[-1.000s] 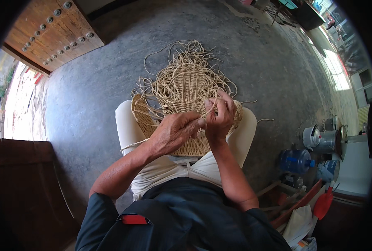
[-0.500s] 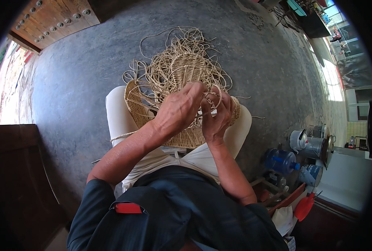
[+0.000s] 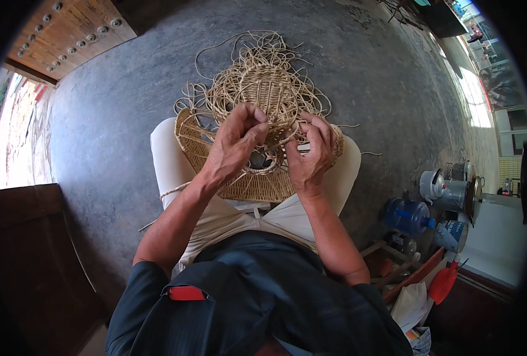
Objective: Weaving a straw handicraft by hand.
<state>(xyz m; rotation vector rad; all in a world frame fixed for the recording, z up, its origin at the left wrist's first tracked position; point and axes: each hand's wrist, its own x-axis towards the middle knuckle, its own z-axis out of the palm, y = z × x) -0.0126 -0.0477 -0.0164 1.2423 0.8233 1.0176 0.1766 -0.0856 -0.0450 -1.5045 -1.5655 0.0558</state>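
A half-woven piece of tan straw cord (image 3: 257, 188) rests across my lap, with a rounded woven panel (image 3: 265, 83) at its far side and a curved flap on the left. Long loose cords (image 3: 222, 89) tangle around and beyond it. My left hand (image 3: 238, 135) is closed in a pinch at the middle of the weave, over a cord strand. Close by on the right, my right hand (image 3: 310, 154) grips a cord between thumb and fingers. Between and below the hands, an opening edged with cord shows. The exact strands at the fingertips are partly hidden.
Grey concrete floor (image 3: 127, 113) spreads around me. At the right stand a blue water jug (image 3: 407, 216), a metal kettle (image 3: 432, 184) and a paint bucket (image 3: 451, 235). A studded wooden door (image 3: 77, 35) is at the far left, dark wooden furniture (image 3: 26, 237) at the near left.
My hands have moved apart, the left one shifting left. The light cord loop raised by the right hand has dropped, and the opening in the weave now shows between the hands.
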